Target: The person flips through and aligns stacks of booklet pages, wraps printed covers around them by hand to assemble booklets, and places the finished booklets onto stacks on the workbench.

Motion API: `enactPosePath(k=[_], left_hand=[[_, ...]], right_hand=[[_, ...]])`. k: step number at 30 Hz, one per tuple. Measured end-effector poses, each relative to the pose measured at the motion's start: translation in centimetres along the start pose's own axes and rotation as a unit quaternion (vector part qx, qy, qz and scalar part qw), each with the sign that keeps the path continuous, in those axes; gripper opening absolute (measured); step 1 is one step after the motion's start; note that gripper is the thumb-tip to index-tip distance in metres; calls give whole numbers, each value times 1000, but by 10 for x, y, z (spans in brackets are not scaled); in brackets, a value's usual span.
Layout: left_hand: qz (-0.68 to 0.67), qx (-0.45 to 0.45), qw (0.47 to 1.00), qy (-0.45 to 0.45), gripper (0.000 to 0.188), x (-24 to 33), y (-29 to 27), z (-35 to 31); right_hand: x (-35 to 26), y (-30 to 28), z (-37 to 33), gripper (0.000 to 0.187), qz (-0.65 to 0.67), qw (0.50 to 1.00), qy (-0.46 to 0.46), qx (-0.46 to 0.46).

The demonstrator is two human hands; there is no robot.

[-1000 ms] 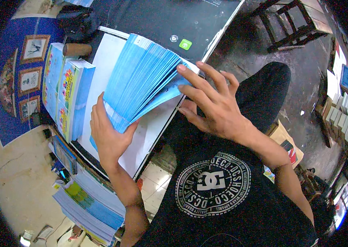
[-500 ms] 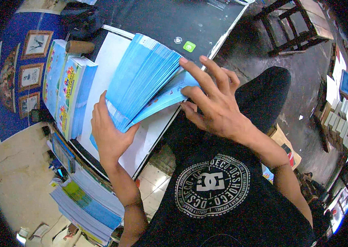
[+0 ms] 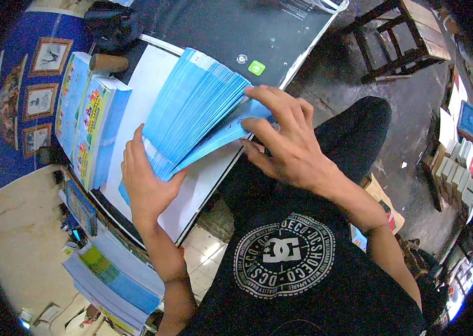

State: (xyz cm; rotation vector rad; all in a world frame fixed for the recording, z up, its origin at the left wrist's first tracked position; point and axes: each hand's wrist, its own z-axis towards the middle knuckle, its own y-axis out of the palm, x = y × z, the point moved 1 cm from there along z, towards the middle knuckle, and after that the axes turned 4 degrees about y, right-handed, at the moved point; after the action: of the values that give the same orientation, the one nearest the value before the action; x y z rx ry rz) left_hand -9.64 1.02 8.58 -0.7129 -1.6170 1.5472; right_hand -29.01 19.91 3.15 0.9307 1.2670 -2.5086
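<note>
A thick fanned stack of light-blue booklets (image 3: 191, 106) stands on a white board (image 3: 152, 70), its many folded edges spread toward the upper right. My left hand (image 3: 149, 182) is wrapped round the stack's near left end, thumb on the near side and fingers along the far one. At the right end, my right hand (image 3: 292, 137) has its index fingertip against the stack's edge. Its lower fingers and thumb grip a thin bunch of blue booklets (image 3: 211, 147) split away from the main stack by a dark wedge-shaped gap.
Left of the board stand piles of colourful-covered books (image 3: 93, 131), with a brown roll (image 3: 107, 63) beyond. The board lies on a black tabletop (image 3: 208, 25). Paper stacks (image 3: 116, 280) sit at lower left. A wooden stool (image 3: 407, 42) and grey-white bundles (image 3: 454, 173) are on the right.
My right hand has shifted slightly left and down, its index finger now bent lower against the stack's edge. The split-off booklets sit a little differently; my left hand keeps its hold.
</note>
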Motion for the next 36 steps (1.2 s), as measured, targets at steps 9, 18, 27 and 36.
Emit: enactPosePath(k=[9,18,27,36], left_hand=[[-3,7,1000,6,106,0,-1,-1],[-4,7,1000,6,107,-1,0,-1],[3,12,1000,12,106,-1,0,0],[8,7,1000,10,107,0,-1,0]], right_hand=[[-2,-6,-1,38,-48,999,-3,-23],[-1,-5,-1,38,-48,999,-10,-18],[0,-8,10,35,-13,999,-29,-16],[3,-8,3,32,-41,998,-43,-35]])
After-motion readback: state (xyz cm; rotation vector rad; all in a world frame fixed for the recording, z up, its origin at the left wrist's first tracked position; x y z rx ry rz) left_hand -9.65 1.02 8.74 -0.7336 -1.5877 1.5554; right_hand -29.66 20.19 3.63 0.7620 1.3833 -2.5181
